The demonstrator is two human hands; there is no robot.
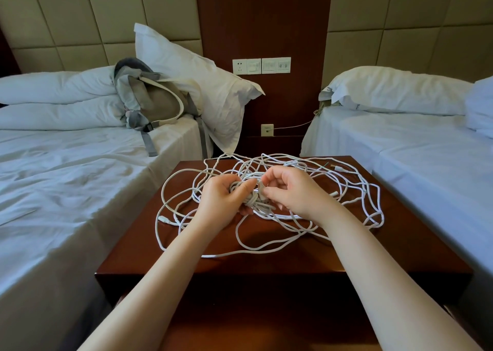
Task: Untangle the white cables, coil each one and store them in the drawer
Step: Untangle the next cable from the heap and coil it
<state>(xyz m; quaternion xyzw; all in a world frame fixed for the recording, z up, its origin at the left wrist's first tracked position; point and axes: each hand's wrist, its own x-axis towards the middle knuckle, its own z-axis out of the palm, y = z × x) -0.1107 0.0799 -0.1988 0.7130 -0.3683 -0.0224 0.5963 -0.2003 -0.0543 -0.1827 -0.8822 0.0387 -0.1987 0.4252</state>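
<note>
A tangle of white cables (354, 190) sprawls in loose loops over the top of a dark wooden nightstand (400, 244). Above its middle, my left hand (221, 201) grips a small wound bundle of cable (250, 202). My right hand (290, 193) pinches a cable end with a plug at the top of that bundle. Loose plugs lie at the left (162, 219) and back right (338, 168) of the tangle. The drawer front below the tabletop is dark and mostly hidden by my forearms.
Two beds with white sheets flank the nightstand, the left bed (66, 185) and the right bed (432, 158). A grey backpack (152, 102) and pillows lie on the left bed. Wall sockets (261, 65) sit on the wooden panel behind.
</note>
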